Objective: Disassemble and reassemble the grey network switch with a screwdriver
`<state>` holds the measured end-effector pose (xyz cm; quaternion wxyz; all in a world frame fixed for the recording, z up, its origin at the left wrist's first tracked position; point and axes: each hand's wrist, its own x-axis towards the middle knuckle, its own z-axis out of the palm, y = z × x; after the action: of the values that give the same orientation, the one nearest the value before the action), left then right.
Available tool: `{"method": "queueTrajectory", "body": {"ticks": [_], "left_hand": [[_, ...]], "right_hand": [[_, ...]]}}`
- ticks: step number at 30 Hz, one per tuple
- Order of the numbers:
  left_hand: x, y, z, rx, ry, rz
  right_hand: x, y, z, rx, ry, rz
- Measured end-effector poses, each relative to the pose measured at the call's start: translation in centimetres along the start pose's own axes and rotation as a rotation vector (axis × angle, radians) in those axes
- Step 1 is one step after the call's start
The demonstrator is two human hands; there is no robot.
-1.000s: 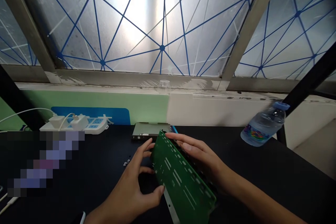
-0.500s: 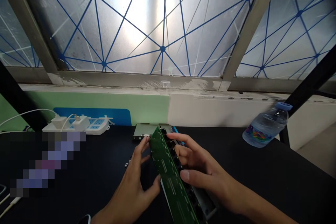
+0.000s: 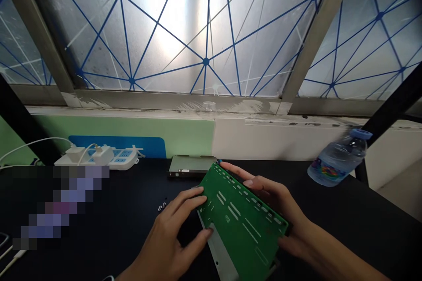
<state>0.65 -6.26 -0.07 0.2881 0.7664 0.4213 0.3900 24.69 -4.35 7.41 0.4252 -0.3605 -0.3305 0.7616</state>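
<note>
A green circuit board (image 3: 237, 215), edged on its near left with a grey metal strip (image 3: 218, 246), is held tilted above the black table. My left hand (image 3: 180, 221) grips it at the left side, two fingertips on the green face and the thumb by the strip. My right hand (image 3: 280, 204) holds the right edge, with fingers along the far corner and partly hidden behind the board. Several small silver screws (image 3: 161, 206) lie to the left of my left hand. Beyond the board sits a flat grey metal case (image 3: 192, 165).
A power strip (image 3: 123, 158) with plugs and white cables stands at the back left. Toward the right rear a plastic water bottle (image 3: 339, 158) leans against a black post (image 3: 392, 105). A wall and patterned window close off the back.
The board has turned from nearly edge-on so its green face shows broadly. My right hand has shifted to the right and around its edge; my left fingertips now rest on the face.
</note>
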Motion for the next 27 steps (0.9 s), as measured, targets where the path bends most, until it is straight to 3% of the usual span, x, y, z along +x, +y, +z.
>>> {"method": "queueTrajectory", "body": {"ticks": [3,6,9,14,19,21,24,27], "left_hand": [[0.1,-0.3,-0.3,-0.026,0.059,0.050],[0.1,-0.5,-0.5,-0.042,0.130,0.012],[0.1,-0.2,-0.5,-0.073,0.227,-0.111],[-0.4,0.0,0.1,-0.325,0.167,-0.282],[-1.2,-0.6,0.6,-0.440,0.361,-0.646],[-0.9,0.0,0.8,-0.514,0.285,-0.646],[-0.2,1.3,1.0,-0.692,0.066,-0.497],[0.2,2.0,0.9,-0.790,0.015,-0.477]], "right_hand": [[0.1,0.1,-0.1,0.013,0.012,-0.014],[0.4,0.1,-0.5,-0.045,-0.093,-0.016],[0.7,-0.1,-1.0,-0.235,-0.178,-0.001],[1.1,-0.1,-1.7,-0.525,-0.212,0.077],[1.1,0.0,-2.2,-0.683,-0.216,0.025],[1.0,0.0,-2.1,-0.691,-0.213,-0.034],[0.7,0.3,-1.6,-0.678,-0.180,-0.143],[0.3,0.8,-0.9,-0.685,-0.147,-0.229]]}}
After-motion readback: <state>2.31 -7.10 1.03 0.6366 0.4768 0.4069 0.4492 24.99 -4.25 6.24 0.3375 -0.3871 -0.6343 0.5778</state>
